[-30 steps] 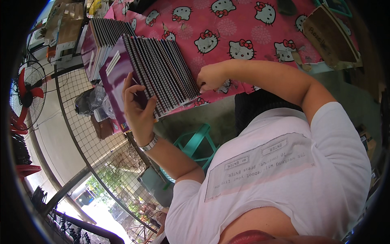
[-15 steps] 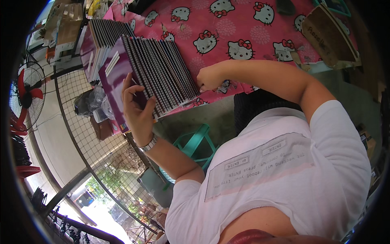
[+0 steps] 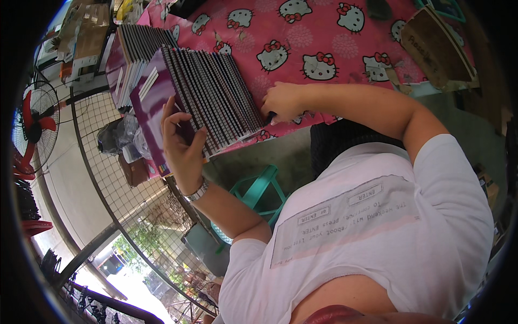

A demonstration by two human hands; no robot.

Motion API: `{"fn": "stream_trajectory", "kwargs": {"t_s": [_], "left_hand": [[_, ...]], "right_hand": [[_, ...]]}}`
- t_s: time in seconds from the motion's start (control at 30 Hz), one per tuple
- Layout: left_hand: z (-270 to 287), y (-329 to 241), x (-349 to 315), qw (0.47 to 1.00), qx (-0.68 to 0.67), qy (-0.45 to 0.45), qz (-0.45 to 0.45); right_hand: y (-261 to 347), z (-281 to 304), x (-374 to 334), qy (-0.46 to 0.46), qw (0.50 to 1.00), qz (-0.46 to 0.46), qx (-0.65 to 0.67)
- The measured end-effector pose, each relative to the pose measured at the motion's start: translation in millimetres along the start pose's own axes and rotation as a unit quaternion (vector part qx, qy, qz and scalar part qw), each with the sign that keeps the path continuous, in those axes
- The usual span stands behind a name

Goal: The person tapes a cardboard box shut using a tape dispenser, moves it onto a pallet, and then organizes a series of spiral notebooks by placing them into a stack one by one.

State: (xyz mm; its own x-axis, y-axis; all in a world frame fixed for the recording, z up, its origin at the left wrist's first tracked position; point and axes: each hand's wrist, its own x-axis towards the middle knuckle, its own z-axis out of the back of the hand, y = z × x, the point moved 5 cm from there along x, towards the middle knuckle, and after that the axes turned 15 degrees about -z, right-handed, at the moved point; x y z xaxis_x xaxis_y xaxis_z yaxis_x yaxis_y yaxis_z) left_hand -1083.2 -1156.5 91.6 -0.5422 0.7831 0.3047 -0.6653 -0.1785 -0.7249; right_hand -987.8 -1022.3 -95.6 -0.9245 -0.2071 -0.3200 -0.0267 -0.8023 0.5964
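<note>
A row of spiral-bound notebooks (image 3: 216, 97) stands packed together, binding coils upward, with a glossy purple cover (image 3: 148, 102) at its left end. Against that cover rests my left hand (image 3: 181, 140), open, its fingers apart and the thumb by the near corner of the row. My right hand (image 3: 283, 101) is at the row's right end, knuckles up and fingers curled closed. A small dark thing (image 3: 271, 115) shows under those fingers; I cannot make out what it is. Behind and to the left stands a second stack of similar notebooks (image 3: 143, 43).
The table has a pink patterned cover (image 3: 302, 38), torn in places. A brown cardboard piece (image 3: 437, 48) lies at the far right. A green plastic stool (image 3: 261, 189) stands below the table edge. Plastic bags (image 3: 127, 132) sit left of the notebooks; a red fan (image 3: 38, 127) is farther left.
My right hand has turned and shifted slightly at the row's right end, and a small dark thing now shows under its fingers. My left hand has stayed in place.
</note>
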Motion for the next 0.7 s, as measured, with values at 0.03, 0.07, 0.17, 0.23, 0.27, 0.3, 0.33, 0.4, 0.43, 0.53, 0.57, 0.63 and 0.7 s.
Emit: {"fn": "stream_trajectory", "kwargs": {"t_s": [0.03, 0.07, 0.17, 0.23, 0.27, 0.3, 0.33, 0.4, 0.43, 0.53, 0.57, 0.63, 0.7], "left_hand": [[-1, 0, 0, 1.0, -0.008, 0.001, 0.0], [-1, 1, 0, 1.0, -0.017, 0.004, -0.001], [0, 3, -1, 1.0, 0.01, 0.011, -0.012], [1, 1, 0, 1.0, 0.008, 0.01, -0.012], [0, 2, 0, 1.0, 0.006, 0.01, -0.01], [0, 0, 1, 1.0, -0.009, -0.012, -0.017], [-1, -2, 2, 0.999, -0.024, -0.035, -0.025], [3, -6, -2, 0.991, -0.027, -0.125, -0.038], [6, -8, -8, 0.98, -0.016, -0.193, -0.046], [27, -12, -35, 0.91, -0.03, -0.388, -0.141], [37, -13, -52, 0.874, -0.042, -0.448, -0.183], [69, -1, -88, 0.79, -0.004, -0.602, -0.117], [81, 28, -116, 0.728, -0.022, -0.685, -0.004]], "right_hand": [[0, 1, 7, 0.067, 0.996, -0.045, 0.021], [2, 3, 10, 0.134, 0.986, -0.091, 0.043], [5, 10, 15, 0.176, 0.976, -0.119, 0.041], [4, 14, 16, 0.092, 0.995, -0.036, -0.011], [2, 10, 14, 0.052, 0.998, 0.006, -0.036], [-2, 5, 13, -0.02, 0.999, 0.037, -0.03], [-5, -1, 11, -0.091, 0.993, 0.068, -0.025], [-2, -2, 7, -0.156, 0.982, 0.1, -0.031], [-1, -6, 9, -0.15, 0.983, 0.101, -0.044], [9, -3, 13, 0.0, 0.998, 0.014, -0.054], [13, 2, 14, 0.073, 0.996, -0.028, -0.051], [16, 16, 14, 0.128, 0.988, -0.086, -0.021], [14, 18, 20, 0.156, 0.982, -0.101, -0.005]]}}
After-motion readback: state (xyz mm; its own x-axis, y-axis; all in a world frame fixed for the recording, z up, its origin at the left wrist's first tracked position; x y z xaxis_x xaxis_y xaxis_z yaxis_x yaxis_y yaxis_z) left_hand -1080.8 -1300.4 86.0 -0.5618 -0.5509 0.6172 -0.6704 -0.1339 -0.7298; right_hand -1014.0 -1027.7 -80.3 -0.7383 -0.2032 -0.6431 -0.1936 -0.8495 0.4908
